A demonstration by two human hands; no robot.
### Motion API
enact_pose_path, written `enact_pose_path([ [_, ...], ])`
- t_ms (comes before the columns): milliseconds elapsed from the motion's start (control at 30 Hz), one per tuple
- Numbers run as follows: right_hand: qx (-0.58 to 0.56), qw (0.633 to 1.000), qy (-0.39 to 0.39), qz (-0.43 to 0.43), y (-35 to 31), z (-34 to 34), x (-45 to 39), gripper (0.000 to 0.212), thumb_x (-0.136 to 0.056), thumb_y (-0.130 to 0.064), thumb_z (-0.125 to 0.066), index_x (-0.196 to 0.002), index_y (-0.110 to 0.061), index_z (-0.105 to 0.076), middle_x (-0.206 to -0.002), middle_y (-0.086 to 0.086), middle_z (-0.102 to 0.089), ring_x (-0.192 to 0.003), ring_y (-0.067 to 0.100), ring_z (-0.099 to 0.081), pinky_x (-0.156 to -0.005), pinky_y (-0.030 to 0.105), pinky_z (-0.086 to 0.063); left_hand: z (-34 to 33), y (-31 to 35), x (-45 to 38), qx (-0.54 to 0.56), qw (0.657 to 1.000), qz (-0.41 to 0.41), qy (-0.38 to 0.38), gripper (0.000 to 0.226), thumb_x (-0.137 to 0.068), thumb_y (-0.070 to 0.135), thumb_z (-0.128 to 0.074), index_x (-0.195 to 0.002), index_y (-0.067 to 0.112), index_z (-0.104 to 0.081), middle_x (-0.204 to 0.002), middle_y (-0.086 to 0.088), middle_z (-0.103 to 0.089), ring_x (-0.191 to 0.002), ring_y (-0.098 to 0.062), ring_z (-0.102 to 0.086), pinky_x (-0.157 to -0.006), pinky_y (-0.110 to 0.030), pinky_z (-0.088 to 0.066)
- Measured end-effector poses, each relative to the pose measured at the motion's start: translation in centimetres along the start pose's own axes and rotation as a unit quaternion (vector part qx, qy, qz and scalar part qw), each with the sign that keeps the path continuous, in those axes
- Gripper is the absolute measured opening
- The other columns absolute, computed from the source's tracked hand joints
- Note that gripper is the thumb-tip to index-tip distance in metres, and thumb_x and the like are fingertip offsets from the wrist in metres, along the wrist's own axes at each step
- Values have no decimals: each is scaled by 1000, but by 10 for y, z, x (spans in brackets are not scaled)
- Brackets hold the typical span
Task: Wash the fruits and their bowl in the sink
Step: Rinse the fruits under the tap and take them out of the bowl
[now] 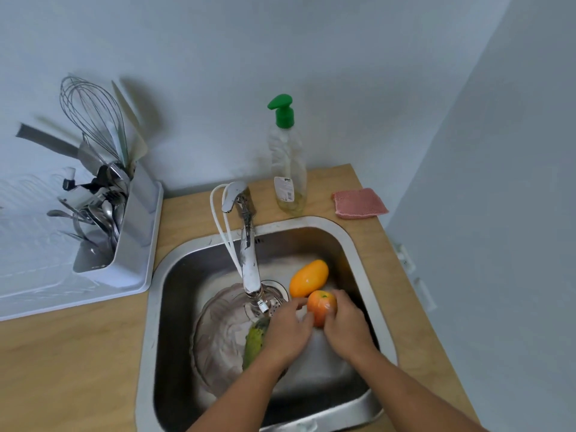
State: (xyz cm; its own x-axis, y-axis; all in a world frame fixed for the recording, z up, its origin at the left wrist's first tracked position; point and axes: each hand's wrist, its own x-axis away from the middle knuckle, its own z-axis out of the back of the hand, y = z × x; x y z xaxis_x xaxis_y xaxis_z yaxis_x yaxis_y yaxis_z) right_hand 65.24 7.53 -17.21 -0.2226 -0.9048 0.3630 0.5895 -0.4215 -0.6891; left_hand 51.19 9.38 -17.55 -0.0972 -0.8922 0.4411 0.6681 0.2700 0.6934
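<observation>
Two bare arms are reaching into the steel sink (162,307) from the near edge. The right hand (346,325) is wrapping its grip around a round orange-red fruit (321,305), with the fingers curling over its right side. The left hand (288,330) is lying just beside that fruit, its grip partly open and its fingertips touching the fruit's left side. Both hands are sitting low inside the sink, to the right of the tap spout.

Under the left wrist, a green fruit (255,341) is resting in a clear glass bowl (218,335) on the sink floor. The tap (249,260) is hanging over the bowl's far rim. Just behind the held fruit, a yellow-orange mango (308,277) is lying on the sink floor, touching or nearly touching it.

Farther back on the wooden table (78,353), a soap bottle (286,169) with a green pump is standing upright behind the sink. A pink sponge cloth (358,202) is lying to its right. At the far left, a white drying rack (131,275) is holding spoons and a whisk (90,113).
</observation>
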Motion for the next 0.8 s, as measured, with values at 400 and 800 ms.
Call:
enact_pose_path([
  [400,-1,980,-197,4,-35,-58,20,41,-99,-19,-45,-136,-25,-61,-134,3,-69,-128,23,-62,-109,34,-49,34,-95,51,64,983,166,54,54,-84,22,-70,-135,14,-54,-119,0,-64,-112,-18,-62,-100,-30,-47],
  [800,5,983,-174,-58,-46,-72,42,59,-97,-14,-45,-151,-37,-47,-143,9,-63,-131,30,-58,-111,36,-47,30,-94,60,36,988,132,68,75,-61,38,-84,-127,26,-53,-100,8,-68,-92,-10,-64,-84,-32,-56],
])
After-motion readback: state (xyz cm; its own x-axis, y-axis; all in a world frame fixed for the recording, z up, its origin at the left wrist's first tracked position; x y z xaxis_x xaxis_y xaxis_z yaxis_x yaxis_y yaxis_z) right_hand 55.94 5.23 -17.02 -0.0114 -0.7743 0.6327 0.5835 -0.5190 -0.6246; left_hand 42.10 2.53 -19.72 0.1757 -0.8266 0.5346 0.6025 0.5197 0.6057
